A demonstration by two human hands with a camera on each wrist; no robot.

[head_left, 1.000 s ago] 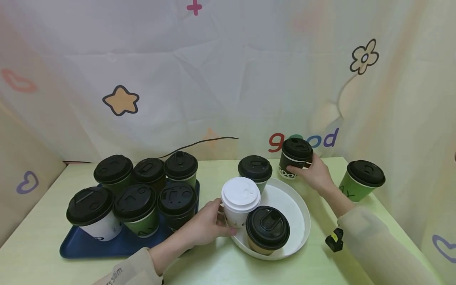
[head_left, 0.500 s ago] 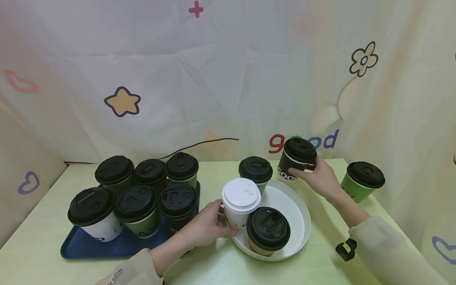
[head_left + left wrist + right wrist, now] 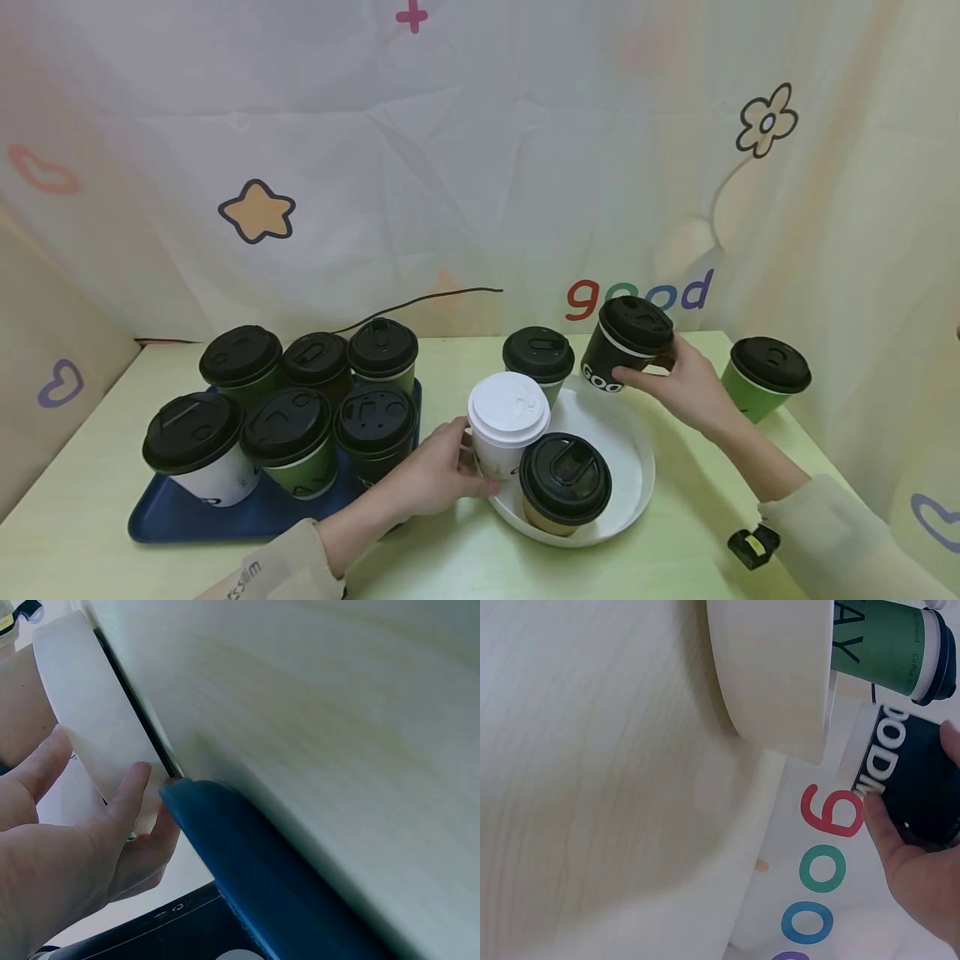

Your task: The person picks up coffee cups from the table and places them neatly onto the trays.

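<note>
In the head view my left hand (image 3: 435, 475) holds a white paper cup with a white lid (image 3: 508, 417), fingers and thumb around its side, at the left of a round white tray (image 3: 636, 492). My right hand (image 3: 684, 390) grips a black paper cup with a black lid (image 3: 624, 343), tilted and raised over the tray's far rim. On the tray's near side stands a tan cup with a black lid (image 3: 566, 483). A green cup with a black lid (image 3: 538, 358) stands at the back left. The left wrist view has fingers against the tray's wall (image 3: 94, 705).
To the left, a blue tray (image 3: 195, 521) bears several lidded cups in two rows. Another green cup with a black lid (image 3: 765, 375) stands on the table at the far right. A printed curtain (image 3: 450, 167) hangs behind the table (image 3: 427, 567).
The right hand has moved slightly right and toward the viewer with the black cup, which now tilts more and covers less of the printed word. The left hand has stayed still.
</note>
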